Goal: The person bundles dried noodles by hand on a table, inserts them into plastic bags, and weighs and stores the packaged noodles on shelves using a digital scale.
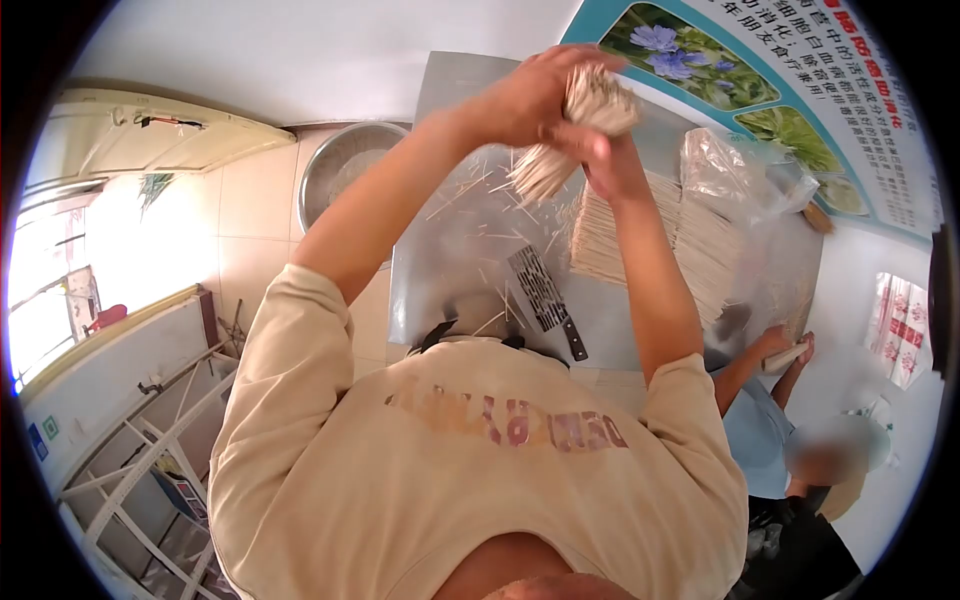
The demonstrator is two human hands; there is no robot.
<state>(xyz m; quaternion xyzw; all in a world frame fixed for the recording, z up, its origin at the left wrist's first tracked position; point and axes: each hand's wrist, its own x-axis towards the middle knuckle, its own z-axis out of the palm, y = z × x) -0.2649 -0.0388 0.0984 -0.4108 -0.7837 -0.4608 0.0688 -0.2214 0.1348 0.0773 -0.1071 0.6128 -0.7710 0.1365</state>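
Note:
Above the steel table [420, 270], my hands hold a thick bundle of dried noodles [597, 100], tilted, with its cut ends facing up. My left hand [540, 95] is wrapped round the bundle from the left, fingers over the far side and thumb across the near side. My right hand [612, 170] is at the bundle's right, lower down; its fingers are mostly hidden behind the noodles and my left thumb. Rows of loose noodles [610, 235] lie stacked on the table just below and right. A cleaver [540, 290] with a dark handle lies nearer my body.
Broken noodle bits [470, 190] are scattered over the table. A clear plastic bag [720, 165] sits at the back right. A metal basin [345, 165] stands left of the table. At the right, another person's hands [785, 350] hold a pale roll-like bundle. A poster [740, 90] hangs behind.

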